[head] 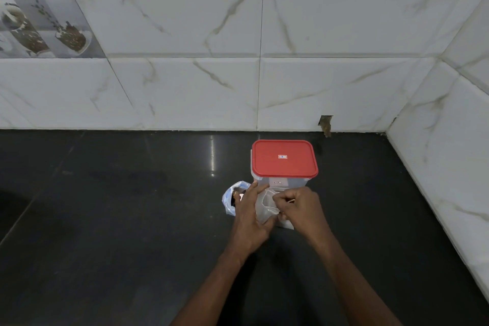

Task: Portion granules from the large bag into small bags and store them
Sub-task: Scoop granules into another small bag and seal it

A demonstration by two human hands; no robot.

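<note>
A clear plastic container with a red lid (284, 158) stands on the black countertop (119, 219). Just in front of it both hands work on a small clear bag (266, 205). My left hand (251, 217) holds the bag from the left, its fingers stretched up along it. My right hand (300, 206) pinches the bag's top with curled fingers. Left of the hands lies a bluish-white plastic bag (229, 197), open at the top with something dark inside, partly hidden by my left hand.
White marble-patterned tiled walls (264, 74) close the counter at the back and on the right (449, 167), forming a corner. A small chipped hole in the tile (326, 124) sits behind the container. Dark counter stretches to the left and toward me.
</note>
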